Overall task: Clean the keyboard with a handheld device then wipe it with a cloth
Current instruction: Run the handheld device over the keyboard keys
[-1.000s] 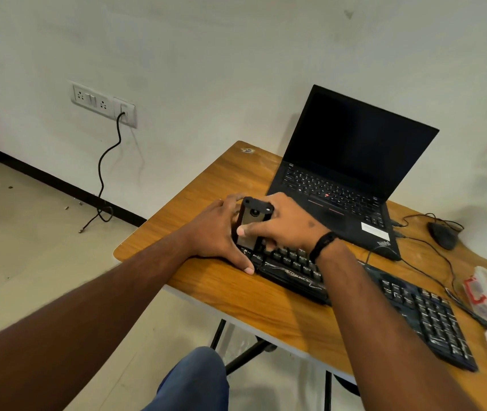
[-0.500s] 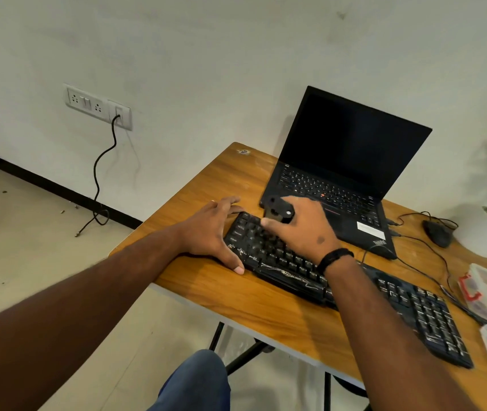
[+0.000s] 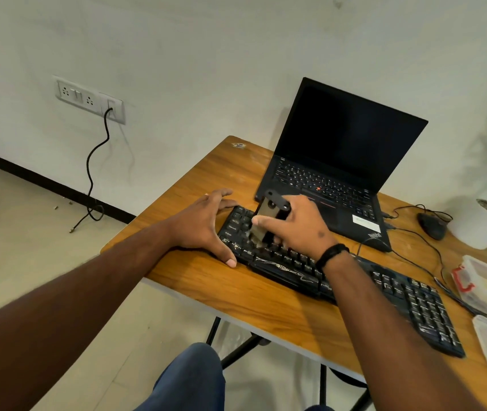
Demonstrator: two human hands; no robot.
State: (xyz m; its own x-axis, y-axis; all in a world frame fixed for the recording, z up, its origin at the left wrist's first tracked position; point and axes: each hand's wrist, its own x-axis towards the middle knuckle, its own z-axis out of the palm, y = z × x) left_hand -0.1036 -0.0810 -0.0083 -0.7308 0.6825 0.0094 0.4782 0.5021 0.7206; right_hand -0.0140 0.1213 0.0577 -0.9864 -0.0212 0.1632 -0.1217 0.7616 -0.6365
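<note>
Head view: the keyboard [image 3: 340, 277] is lying across the front of the wooden desk [image 3: 206, 286], before the laptop [image 3: 334, 173]; the left hand [image 3: 203, 223] is resting open, bracing its left end; the right hand [image 3: 295, 226] is gripping the handheld device [image 3: 267, 221], nozzle down on the left keys; the device is appearing light and rigid, best gripped around its body; the keyboard is looking stiff, its keycaps likely fragile; no cloth is visible.

Keyboard [image 3: 340, 280] black w/ white legends; handheld device [image 3: 269, 218] black/grey; laptop [image 3: 337, 161] black, red dot; table [image 3: 236, 292] orange-brown woodgrain; wristband [image 3: 331, 254] black
</note>
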